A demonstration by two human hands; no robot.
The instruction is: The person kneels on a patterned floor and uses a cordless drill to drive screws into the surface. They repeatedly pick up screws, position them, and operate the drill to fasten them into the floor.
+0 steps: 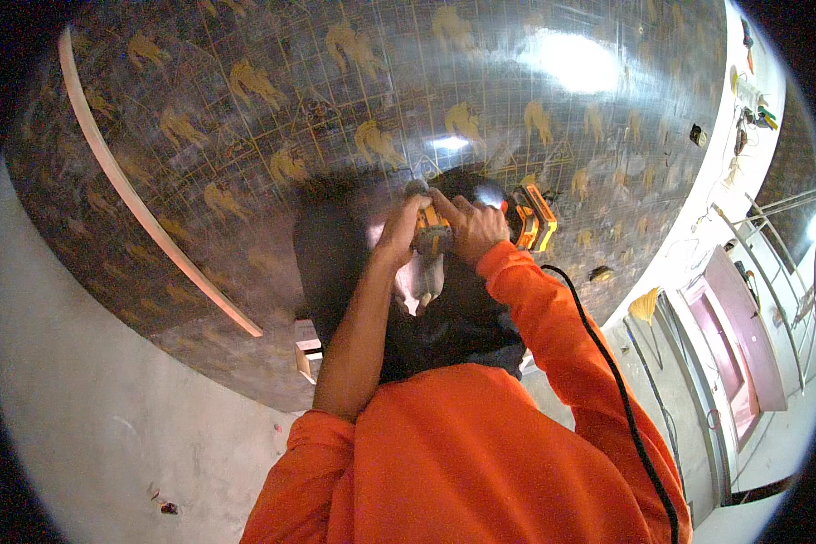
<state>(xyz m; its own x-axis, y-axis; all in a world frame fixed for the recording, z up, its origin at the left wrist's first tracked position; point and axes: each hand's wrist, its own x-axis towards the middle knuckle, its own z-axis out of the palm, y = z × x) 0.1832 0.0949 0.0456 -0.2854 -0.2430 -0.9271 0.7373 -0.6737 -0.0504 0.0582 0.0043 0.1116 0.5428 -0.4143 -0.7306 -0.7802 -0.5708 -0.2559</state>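
Observation:
My right hand (477, 231) is wrapped around the grip of a yellow and black cordless drill (433, 238). Its battery (539, 218) sticks out to the right of that hand. Close against the drill's front end, my left hand (403, 228) has its fingers pinched together; whatever lies between them is too small and hidden to make out. Both hands are over a dark, glossy panel (272, 118) printed with yellow grid lines and figures. The tip of the drill cannot be seen clearly.
A long pale wooden strip (122, 186) lies along the panel's left part. Concrete floor (91, 363) shows at lower left. A black cord (598, 344) runs down over my right sleeve. Tools (758, 118) lie at the far right, near a yellow broom head (644, 306) and metal frames (771, 227).

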